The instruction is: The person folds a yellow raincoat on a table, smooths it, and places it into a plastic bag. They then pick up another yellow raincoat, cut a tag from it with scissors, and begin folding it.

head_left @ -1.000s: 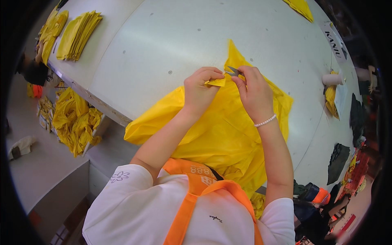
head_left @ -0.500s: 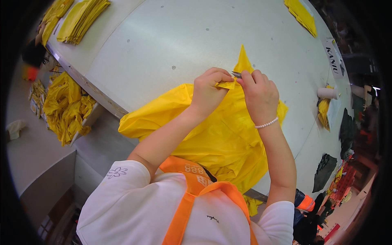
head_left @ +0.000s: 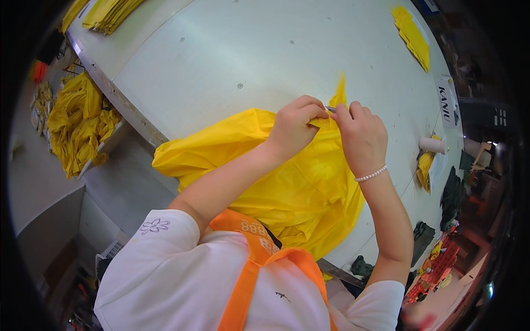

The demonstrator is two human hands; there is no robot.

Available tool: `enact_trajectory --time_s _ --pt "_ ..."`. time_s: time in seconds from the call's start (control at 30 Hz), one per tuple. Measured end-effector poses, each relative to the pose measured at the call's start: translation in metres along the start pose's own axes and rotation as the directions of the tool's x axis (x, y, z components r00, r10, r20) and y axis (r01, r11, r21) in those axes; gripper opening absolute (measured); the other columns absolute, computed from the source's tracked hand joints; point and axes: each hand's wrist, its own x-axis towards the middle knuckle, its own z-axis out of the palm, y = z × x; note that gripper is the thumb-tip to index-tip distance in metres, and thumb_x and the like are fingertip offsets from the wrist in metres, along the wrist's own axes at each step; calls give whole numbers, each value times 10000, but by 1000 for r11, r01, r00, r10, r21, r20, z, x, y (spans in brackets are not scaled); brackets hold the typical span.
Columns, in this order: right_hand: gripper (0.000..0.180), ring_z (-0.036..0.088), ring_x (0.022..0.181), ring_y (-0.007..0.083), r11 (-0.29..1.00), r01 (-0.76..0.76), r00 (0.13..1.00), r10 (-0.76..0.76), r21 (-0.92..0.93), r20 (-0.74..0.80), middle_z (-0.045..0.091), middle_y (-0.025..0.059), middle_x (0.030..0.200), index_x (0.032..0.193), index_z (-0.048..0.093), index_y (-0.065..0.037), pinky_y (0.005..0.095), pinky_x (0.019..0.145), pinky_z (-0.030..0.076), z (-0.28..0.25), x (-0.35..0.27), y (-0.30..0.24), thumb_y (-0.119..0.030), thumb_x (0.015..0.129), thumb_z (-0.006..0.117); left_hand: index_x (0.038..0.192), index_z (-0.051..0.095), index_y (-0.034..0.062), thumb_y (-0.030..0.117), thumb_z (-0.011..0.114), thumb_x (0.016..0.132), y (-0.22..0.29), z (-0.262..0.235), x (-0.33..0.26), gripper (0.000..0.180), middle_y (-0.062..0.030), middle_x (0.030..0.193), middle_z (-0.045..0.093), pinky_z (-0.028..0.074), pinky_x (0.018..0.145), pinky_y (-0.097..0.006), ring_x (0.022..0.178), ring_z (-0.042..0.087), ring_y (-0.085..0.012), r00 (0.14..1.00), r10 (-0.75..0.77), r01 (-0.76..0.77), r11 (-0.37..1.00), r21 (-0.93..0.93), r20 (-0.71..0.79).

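Yellow fabric (head_left: 276, 176) lies bunched over the near edge of the table, in front of my body and beneath my forearms. With closed fingers, my left hand (head_left: 295, 126) pinches a corner of it. My right hand (head_left: 362, 138), a beaded bracelet at its wrist, is closed around small thread snips. Only the metal tip of the snips (head_left: 330, 109) shows, at the pinched corner; the rest is hidden in the fingers. A narrow point of the fabric, blurred, sticks up beyond my hands.
The pale table (head_left: 221, 60) has small round fittings. Folded yellow stacks (head_left: 110, 14) lie at the far left, another folded yellow piece (head_left: 413, 41) at the far right. A white thread cone (head_left: 433, 145) is on the right. Crumpled yellow fabric (head_left: 77, 124) is heaped left of the table.
Both hands have shifted slightly right and down in the picture with the fabric corner. The snips' tip shows less between the fingers. The view has tilted a little.
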Motion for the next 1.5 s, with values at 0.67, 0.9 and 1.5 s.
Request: enact_trajectory --time_s 0.67,0.9,1.5 --pt "88 543 632 156 996 29 982 -12 -88 187 511 16 718 744 527 -124 281 552 414 -18 9 1 -118 741 615 801 619 47 -56 675 646 -3 10 -3 195 -72 842 567 491 577 -309 695 586 -226 963 267 -270 949 161 39" --pt "197 604 689 206 879 -335 942 306 339 137 575 70 751 861 587 -43 322 559 447 -17 -14 32 -225 809 640 829 630 51 -88 610 599 -6 14 0 270 -96 879 584 497 647 -337 782 591 -278 979 187 -201 952 229 84" --pt "179 555 674 86 -739 -410 147 525 535 838 603 17 773 861 607 -7 223 608 449 227 -285 107 -86 739 712 1344 348 41 260 722 727 -33 244 6 755 -186 1316 439 341 1007 -419 1214 399 -361 594 86 -492 825 277 800"
